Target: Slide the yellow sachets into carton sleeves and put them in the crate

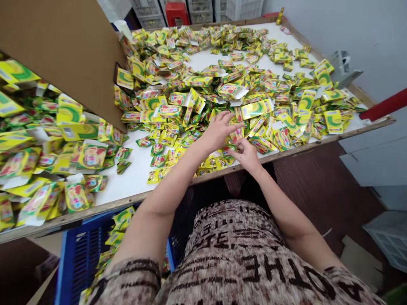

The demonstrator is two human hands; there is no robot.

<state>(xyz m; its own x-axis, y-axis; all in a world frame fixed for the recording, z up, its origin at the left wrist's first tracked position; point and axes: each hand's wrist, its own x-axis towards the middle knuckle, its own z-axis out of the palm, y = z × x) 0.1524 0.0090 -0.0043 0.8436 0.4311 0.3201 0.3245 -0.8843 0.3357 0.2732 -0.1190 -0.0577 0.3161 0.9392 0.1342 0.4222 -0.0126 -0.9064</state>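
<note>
My left hand (219,132) reaches over the pile near the table's front edge, its fingers spread and resting among small yellow-and-green candy packets (190,137). Just right of it, my right hand (248,156) has its fingers curled inward and the thumb stretched toward the packets. Whatever lies between those fingertips is too small to make out. A small yellow-and-pink pack (236,134) sits between the two hands. Around them lie many printed yellow cardboard boxes, among them a long box (256,109) and one with an open white flap (281,135).
A tall brown cardboard panel (70,55) stands on the table at left, with more boxes (90,154) beside it. Below the wooden table edge (305,148) is a blue crate (71,258) holding packets. A red pole (384,104) juts in at right. Behind stands a red stool (177,13).
</note>
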